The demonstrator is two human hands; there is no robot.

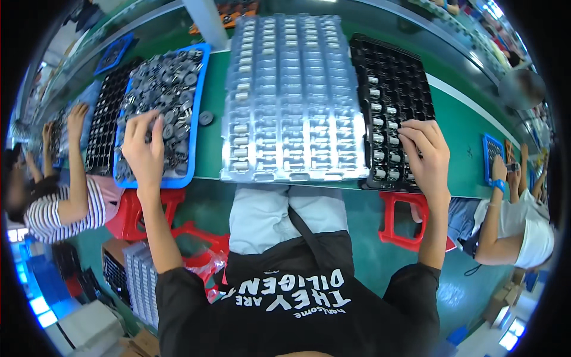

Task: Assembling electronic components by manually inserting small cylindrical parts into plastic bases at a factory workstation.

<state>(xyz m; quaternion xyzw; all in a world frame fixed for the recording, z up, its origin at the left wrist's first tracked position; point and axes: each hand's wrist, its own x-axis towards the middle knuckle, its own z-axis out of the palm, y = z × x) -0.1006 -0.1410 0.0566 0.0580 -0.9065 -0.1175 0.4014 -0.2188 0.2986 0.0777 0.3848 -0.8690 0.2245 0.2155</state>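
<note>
My left hand (143, 141) is over a blue bin (195, 113) heaped with grey round caps (169, 130) and metal pieces. Its thumb and fingers are drawn together, and what they hold, if anything, cannot be made out. On the right, my right hand (426, 149) reaches over a black compartment tray (399, 62), fingertips pinched above its cells. Any piece in that pinch is hidden. Silvery cylinders (376, 122) fill part of the black tray's left and near cells. Between my hands lies a stack of clear plastic trays (309, 77), with similar cylinders in some rows.
One loose grey cap (206, 118) lies on the green tabletop (209, 152) beside the bin. Another black tray (107, 116) stands left of it. Co-workers sit on both sides. Red stools (404, 229) are below the table edge. A grey post (206, 24) rises behind the bin.
</note>
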